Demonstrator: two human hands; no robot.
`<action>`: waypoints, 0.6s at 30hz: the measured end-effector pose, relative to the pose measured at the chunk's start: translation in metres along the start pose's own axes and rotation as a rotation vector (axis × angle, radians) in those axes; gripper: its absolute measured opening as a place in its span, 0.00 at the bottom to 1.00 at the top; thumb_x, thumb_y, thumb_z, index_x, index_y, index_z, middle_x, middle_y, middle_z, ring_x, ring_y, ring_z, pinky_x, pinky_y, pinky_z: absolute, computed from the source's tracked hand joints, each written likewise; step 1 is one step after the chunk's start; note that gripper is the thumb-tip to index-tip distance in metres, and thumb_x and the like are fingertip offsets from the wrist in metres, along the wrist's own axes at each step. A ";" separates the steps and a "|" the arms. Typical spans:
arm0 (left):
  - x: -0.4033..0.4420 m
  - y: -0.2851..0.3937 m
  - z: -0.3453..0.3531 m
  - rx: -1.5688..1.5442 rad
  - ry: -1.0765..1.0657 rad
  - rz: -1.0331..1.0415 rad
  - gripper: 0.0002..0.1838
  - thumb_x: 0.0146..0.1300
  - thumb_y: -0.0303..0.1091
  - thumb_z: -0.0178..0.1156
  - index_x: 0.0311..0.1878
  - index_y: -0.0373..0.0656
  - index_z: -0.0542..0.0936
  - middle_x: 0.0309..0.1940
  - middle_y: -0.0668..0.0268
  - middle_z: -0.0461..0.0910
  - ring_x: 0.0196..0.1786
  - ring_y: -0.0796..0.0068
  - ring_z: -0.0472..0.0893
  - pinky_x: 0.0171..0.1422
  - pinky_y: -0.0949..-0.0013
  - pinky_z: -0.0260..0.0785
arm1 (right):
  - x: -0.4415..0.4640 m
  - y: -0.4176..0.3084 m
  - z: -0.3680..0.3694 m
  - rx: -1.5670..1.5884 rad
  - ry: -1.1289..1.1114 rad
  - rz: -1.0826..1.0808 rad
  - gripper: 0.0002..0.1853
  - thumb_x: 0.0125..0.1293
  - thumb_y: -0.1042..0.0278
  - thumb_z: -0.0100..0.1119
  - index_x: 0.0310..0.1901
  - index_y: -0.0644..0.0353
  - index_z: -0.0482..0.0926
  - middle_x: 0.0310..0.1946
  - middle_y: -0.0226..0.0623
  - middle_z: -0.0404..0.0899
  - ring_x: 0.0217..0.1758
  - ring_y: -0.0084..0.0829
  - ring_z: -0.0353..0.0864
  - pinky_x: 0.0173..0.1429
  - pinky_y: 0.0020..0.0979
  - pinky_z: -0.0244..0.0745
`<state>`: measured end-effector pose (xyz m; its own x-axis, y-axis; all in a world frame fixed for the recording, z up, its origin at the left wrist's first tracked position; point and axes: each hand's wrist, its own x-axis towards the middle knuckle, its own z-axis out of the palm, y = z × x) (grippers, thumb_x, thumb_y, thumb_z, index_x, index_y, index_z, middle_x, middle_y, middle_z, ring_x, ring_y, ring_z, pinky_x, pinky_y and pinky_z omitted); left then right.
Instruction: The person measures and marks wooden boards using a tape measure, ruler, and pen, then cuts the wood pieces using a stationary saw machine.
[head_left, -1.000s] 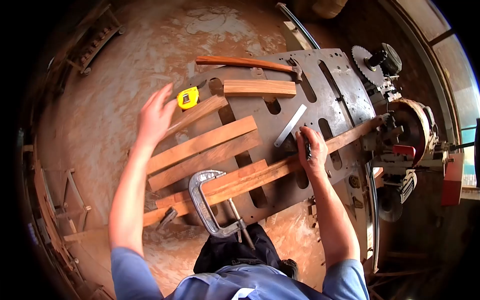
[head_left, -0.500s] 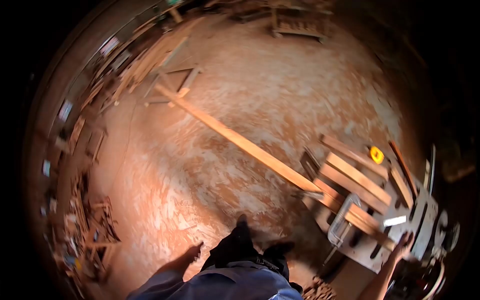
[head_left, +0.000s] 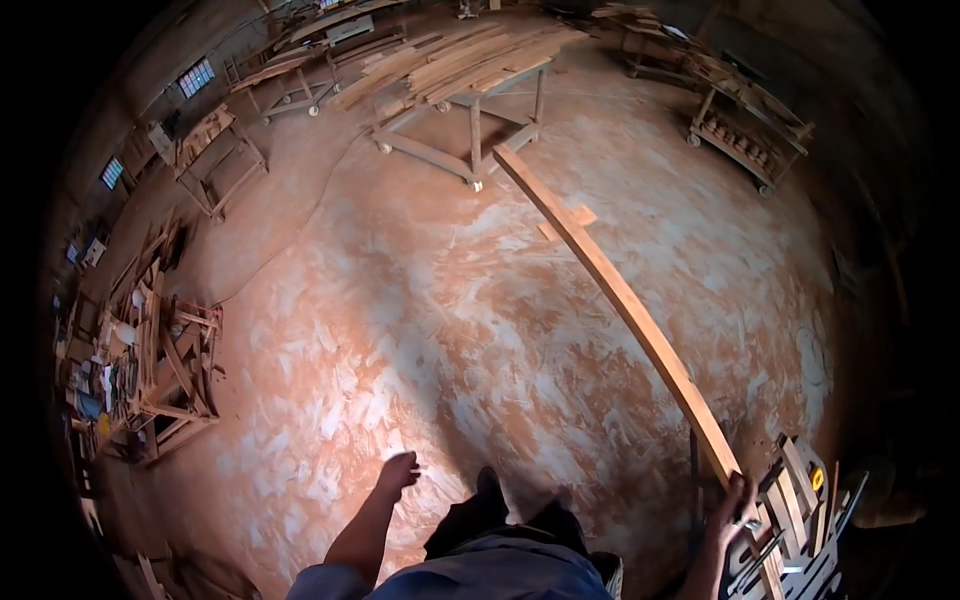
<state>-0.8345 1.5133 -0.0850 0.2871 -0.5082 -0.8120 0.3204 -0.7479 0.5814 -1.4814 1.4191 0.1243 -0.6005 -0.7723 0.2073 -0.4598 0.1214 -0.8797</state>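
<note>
A long wooden board (head_left: 640, 325) runs from the bench at lower right out across the room. My right hand (head_left: 738, 503) is wrapped over its near part, at the bench's edge; a small shiny metal piece shows by the fingers. Under and beyond that hand, the slotted metal bench (head_left: 815, 580) carries shorter wood pieces (head_left: 793, 510) and a yellow tape measure (head_left: 817, 479). Low over the floor, my left hand (head_left: 402, 473) hangs free, its fingers loosely bent and a little apart, holding nothing.
A wheeled table (head_left: 475, 130) with stacked planks stands ahead, near the board's far end. A small crossed wood support (head_left: 583, 214) shows by that end. Scrap wood and a wooden frame (head_left: 180, 430) lie at left. A wheeled rack (head_left: 745, 145) stands at far right.
My view has swung to the right, so the bench sits nearer the lower right corner. My right hand has gone from the bench's near end to the board. My left hand has come forward.
</note>
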 end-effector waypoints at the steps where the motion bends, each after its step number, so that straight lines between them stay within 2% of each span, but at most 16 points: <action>1: 0.011 0.034 -0.010 0.090 0.050 0.082 0.31 0.72 0.50 0.61 0.68 0.37 0.74 0.45 0.60 0.84 0.43 0.68 0.85 0.44 0.63 0.78 | -0.007 -0.034 0.043 0.053 -0.101 -0.021 0.16 0.78 0.68 0.55 0.61 0.69 0.77 0.51 0.44 0.85 0.56 0.32 0.83 0.62 0.32 0.77; 3: 0.028 0.094 -0.021 0.222 0.129 0.232 0.30 0.71 0.47 0.61 0.68 0.35 0.74 0.43 0.61 0.85 0.39 0.71 0.85 0.42 0.66 0.77 | -0.008 -0.070 0.112 0.056 -0.271 -0.075 0.13 0.77 0.71 0.54 0.57 0.69 0.78 0.48 0.42 0.86 0.53 0.31 0.84 0.59 0.31 0.77; 4: 0.026 0.126 -0.023 0.257 0.154 0.267 0.35 0.70 0.48 0.62 0.70 0.31 0.72 0.48 0.52 0.86 0.42 0.66 0.87 0.48 0.66 0.79 | -0.005 -0.074 0.145 0.006 -0.337 -0.108 0.12 0.77 0.73 0.53 0.56 0.69 0.78 0.46 0.42 0.86 0.51 0.30 0.84 0.58 0.31 0.77; 7: 0.067 0.161 -0.044 0.282 0.144 0.304 0.33 0.71 0.46 0.61 0.70 0.31 0.73 0.48 0.51 0.86 0.43 0.66 0.88 0.51 0.65 0.79 | 0.005 -0.112 0.249 0.133 -0.357 -0.216 0.09 0.78 0.75 0.50 0.54 0.66 0.77 0.37 0.41 0.87 0.41 0.29 0.86 0.52 0.31 0.79; 9: 0.101 0.153 -0.066 0.379 0.138 0.366 0.31 0.71 0.46 0.60 0.68 0.31 0.75 0.43 0.51 0.87 0.42 0.65 0.88 0.51 0.62 0.78 | 0.023 -0.134 0.307 0.170 -0.392 -0.237 0.08 0.78 0.76 0.51 0.52 0.64 0.77 0.35 0.40 0.87 0.42 0.29 0.86 0.52 0.30 0.78; 10: 0.125 0.138 -0.089 0.549 0.120 0.399 0.23 0.73 0.40 0.61 0.63 0.33 0.77 0.41 0.62 0.84 0.37 0.74 0.83 0.42 0.68 0.77 | 0.034 -0.140 0.339 0.183 -0.389 -0.241 0.07 0.78 0.76 0.50 0.51 0.64 0.77 0.35 0.40 0.87 0.42 0.29 0.86 0.51 0.30 0.78; 11: 0.124 0.141 -0.103 0.757 0.086 0.378 0.20 0.73 0.43 0.59 0.56 0.34 0.80 0.39 0.57 0.85 0.36 0.67 0.84 0.44 0.63 0.77 | 0.045 -0.152 0.372 0.220 -0.380 -0.231 0.07 0.78 0.77 0.50 0.51 0.64 0.77 0.35 0.40 0.87 0.42 0.29 0.86 0.52 0.30 0.78; 12: 0.127 0.139 -0.113 0.917 0.130 0.280 0.28 0.70 0.51 0.59 0.60 0.35 0.81 0.36 0.52 0.87 0.44 0.54 0.87 0.52 0.57 0.78 | 0.054 -0.162 0.405 0.253 -0.370 -0.218 0.06 0.77 0.78 0.49 0.50 0.63 0.76 0.36 0.40 0.87 0.42 0.30 0.86 0.52 0.30 0.78; 13: 0.167 0.097 -0.155 1.221 0.030 0.388 0.28 0.71 0.52 0.58 0.59 0.36 0.81 0.38 0.52 0.88 0.45 0.54 0.87 0.53 0.54 0.77 | 0.068 -0.162 0.444 0.376 -0.354 -0.241 0.07 0.77 0.79 0.50 0.51 0.64 0.76 0.37 0.40 0.87 0.43 0.30 0.87 0.52 0.31 0.79; 14: 0.147 0.103 -0.168 0.881 -0.054 0.167 0.25 0.71 0.48 0.60 0.60 0.37 0.81 0.42 0.53 0.88 0.48 0.56 0.87 0.56 0.55 0.78 | 0.077 -0.204 0.466 0.273 -0.387 -0.269 0.07 0.76 0.79 0.53 0.52 0.64 0.75 0.38 0.41 0.87 0.44 0.31 0.87 0.53 0.32 0.79; 15: 0.139 0.123 -0.171 0.725 -0.056 -0.031 0.24 0.71 0.47 0.60 0.60 0.38 0.81 0.42 0.53 0.88 0.48 0.56 0.87 0.55 0.55 0.78 | 0.089 -0.234 0.491 0.248 -0.416 -0.268 0.08 0.76 0.78 0.55 0.53 0.65 0.74 0.40 0.43 0.87 0.45 0.31 0.87 0.52 0.33 0.80; 16: 0.145 0.150 -0.169 0.673 -0.041 -0.130 0.24 0.72 0.47 0.60 0.60 0.38 0.81 0.43 0.53 0.88 0.48 0.56 0.87 0.55 0.54 0.77 | 0.104 -0.232 0.526 0.279 -0.437 -0.287 0.09 0.75 0.78 0.57 0.54 0.64 0.74 0.41 0.43 0.88 0.46 0.31 0.88 0.51 0.33 0.80; 18: 0.168 0.200 -0.162 0.600 -0.008 -0.219 0.23 0.72 0.46 0.60 0.60 0.38 0.81 0.43 0.53 0.87 0.47 0.56 0.86 0.54 0.54 0.77 | 0.124 -0.279 0.571 0.174 -0.488 -0.231 0.13 0.74 0.75 0.60 0.57 0.61 0.75 0.43 0.43 0.88 0.48 0.33 0.88 0.52 0.34 0.81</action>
<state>-0.5764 1.3475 -0.0968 0.2647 -0.3182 -0.9103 -0.1914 -0.9425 0.2738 -1.0545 0.9333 0.1512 -0.1062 -0.9703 0.2171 -0.4039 -0.1575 -0.9012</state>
